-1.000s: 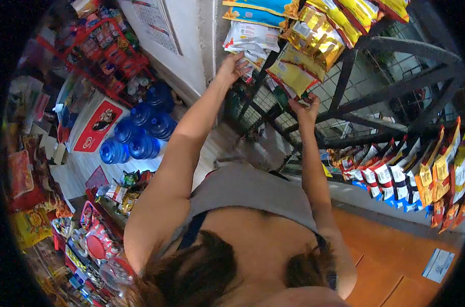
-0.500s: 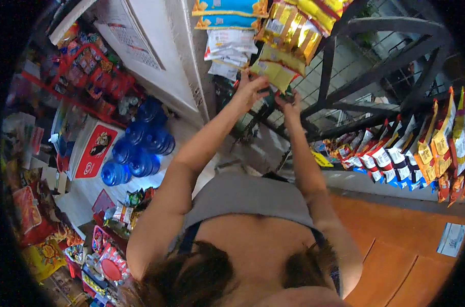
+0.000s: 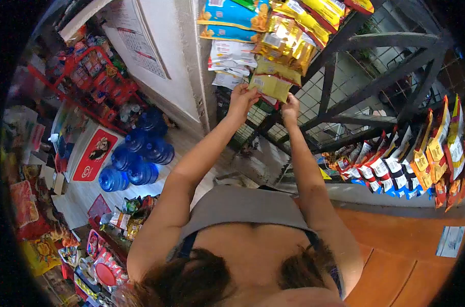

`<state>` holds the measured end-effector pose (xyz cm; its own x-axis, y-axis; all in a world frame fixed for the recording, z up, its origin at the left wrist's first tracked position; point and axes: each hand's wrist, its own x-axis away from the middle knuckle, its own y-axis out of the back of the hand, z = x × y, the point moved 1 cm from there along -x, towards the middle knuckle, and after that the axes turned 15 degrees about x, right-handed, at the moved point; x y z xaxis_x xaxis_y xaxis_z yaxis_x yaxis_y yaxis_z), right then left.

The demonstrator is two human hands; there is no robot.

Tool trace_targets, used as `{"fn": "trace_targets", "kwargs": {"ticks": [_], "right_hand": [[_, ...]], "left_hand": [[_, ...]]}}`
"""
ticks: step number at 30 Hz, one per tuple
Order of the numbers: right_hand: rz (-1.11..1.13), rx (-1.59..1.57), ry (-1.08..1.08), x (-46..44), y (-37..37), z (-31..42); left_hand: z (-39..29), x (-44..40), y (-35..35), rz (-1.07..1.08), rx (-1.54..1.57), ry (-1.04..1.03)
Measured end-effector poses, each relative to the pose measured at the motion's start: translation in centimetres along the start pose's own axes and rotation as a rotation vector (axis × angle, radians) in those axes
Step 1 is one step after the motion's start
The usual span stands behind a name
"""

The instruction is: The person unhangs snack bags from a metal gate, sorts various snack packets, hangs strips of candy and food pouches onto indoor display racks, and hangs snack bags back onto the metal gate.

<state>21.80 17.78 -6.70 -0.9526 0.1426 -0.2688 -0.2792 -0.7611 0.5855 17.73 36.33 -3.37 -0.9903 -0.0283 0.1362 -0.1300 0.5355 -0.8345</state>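
Observation:
A pale yellow-green snack packet hangs at the bottom of a strip of packets by the metal grille. My left hand pinches its lower left corner between thumb and fingers. At the lower right corner, my right hand is closed on the packet's edge. Shiny gold packets hang just above it. White packets and blue packets hang to the left, near my left hand.
A dark metal grille stands behind the packets. More snack packets hang along the right. Blue water bottles stand on the floor at left, beside a red-and-white box. An orange-brown surface lies at lower right.
Both hands have closed on the lower corners of the yellow-green packet, which now hangs flatter between them. Before, the fingers were more spread around its lower end. The view has shifted slightly.

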Motion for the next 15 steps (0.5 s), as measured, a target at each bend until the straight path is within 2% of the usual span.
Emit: {"fn": "trace_targets", "kwargs": {"ticks": [2,3,4,5,6,7,8,9,11,12,13,14,15], "right_hand": [[-0.078,-0.015,-0.017,1.1,0.4,1.7],[-0.114,-0.020,-0.026,2.0,1.0,2.8],[-0.194,0.276,-0.111,2.3,1.5,2.3],[-0.291,0.236,-0.017,2.4,2.1,1.1],[-0.387,0.191,0.076,2.6,2.4,0.1],[-0.402,0.092,0.030,3.4,4.5,4.0],[-0.467,0.136,0.161,3.4,6.1,5.4],[-0.408,-0.110,0.167,3.1,7.2,6.7],[-0.447,-0.196,0.368,2.4,8.7,10.0],[-0.414,-0.237,0.413,2.3,9.3,11.7],[-0.408,-0.170,0.426,2.5,9.7,13.6],[-0.380,-0.161,0.382,2.1,9.6,13.4],[-0.438,-0.033,0.441,2.0,9.7,13.7]], "left_hand": [[-0.6,-1.6,0.0,0.014,-0.074,-0.026],[-1.0,-1.6,0.2,-0.005,-0.293,-0.120],[-1.4,-1.6,0.6,-0.028,-0.512,-0.213],[-1.7,-1.5,0.8,-0.054,-0.732,-0.307],[-2.6,-0.2,-0.2,-0.015,-0.806,-0.455],[-4.2,2.4,-2.3,0.024,-0.881,-0.604],[-5.6,4.3,-4.3,0.062,-0.957,-0.751],[-6.2,4.7,-5.6,0.134,-0.983,-0.873],[-6.6,4.5,-8.4,0.240,-1.036,-1.113],[-7.1,4.3,-10.1,0.339,-0.937,-1.115],[-6.3,2.6,-10.0,0.395,-0.915,-1.156],[-5.7,1.5,-10.7,0.466,-0.880,-1.032],[-6.0,2.3,-11.6,0.441,-0.819,-1.247]]}}
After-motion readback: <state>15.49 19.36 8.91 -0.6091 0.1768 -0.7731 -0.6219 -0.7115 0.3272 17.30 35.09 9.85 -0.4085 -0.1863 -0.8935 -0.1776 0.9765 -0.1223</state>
